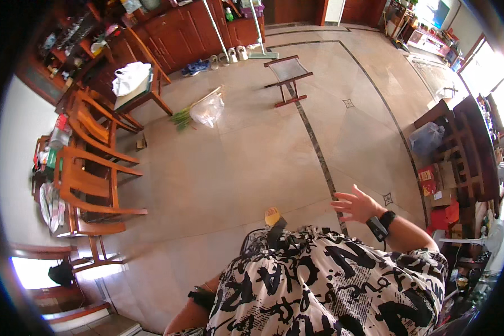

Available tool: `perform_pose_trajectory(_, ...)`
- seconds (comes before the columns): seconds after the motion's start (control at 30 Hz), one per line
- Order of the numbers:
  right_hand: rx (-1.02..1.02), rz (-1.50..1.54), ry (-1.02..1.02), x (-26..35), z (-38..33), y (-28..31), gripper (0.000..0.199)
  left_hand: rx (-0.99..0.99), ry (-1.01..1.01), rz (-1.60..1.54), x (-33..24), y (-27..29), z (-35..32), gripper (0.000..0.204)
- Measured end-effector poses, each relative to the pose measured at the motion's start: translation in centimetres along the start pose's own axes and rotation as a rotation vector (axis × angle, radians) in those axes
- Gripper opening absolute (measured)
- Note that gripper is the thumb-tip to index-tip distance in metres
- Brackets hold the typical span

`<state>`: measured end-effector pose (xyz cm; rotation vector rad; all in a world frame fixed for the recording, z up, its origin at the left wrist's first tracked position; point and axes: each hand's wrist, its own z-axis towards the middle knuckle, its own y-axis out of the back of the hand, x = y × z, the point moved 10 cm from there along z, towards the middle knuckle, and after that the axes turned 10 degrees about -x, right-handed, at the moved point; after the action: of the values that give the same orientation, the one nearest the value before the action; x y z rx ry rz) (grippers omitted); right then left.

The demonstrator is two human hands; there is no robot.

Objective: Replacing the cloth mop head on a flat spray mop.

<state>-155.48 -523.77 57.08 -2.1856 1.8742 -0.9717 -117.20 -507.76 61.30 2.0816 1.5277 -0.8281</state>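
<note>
My right hand (357,205) hangs above the tiled floor with its fingers spread, holding nothing. A black band with a small dark device sits on its wrist. My left hand (211,284) shows only in part beside the patterned shirt, past a black wristband. Its fingers are hidden behind the shirt. One foot in a yellow slipper (272,217) shows below me. Ahead on the floor stands a folding stool (289,70) with a dark wooden frame and a grey seat. To its left lie a clear plastic bag (208,110) and long green stalks (181,119).
Wooden chairs (92,182) line the left side, and a white bag (131,78) rests on a seat near the cabinets (190,33). Mops (261,55) and shoes (229,56) stand before them. At right are a wooden bench (476,148), cardboard boxes (439,182) and a white fan (491,241).
</note>
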Motion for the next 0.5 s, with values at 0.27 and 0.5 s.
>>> perform_pose_trajectory(0.27,-0.292,-0.27,-0.133,-10.2,-3.8,10.2,0.076,-0.037,0.055,-0.033,-6.4,-5.7,5.8,0.054)
perform_pose_trajectory(0.5,-0.09,-0.654,-0.061,8.5,4.4,15.8,0.054,-0.011,0.064,0.008,-20.1,-1.1,19.9,0.056)
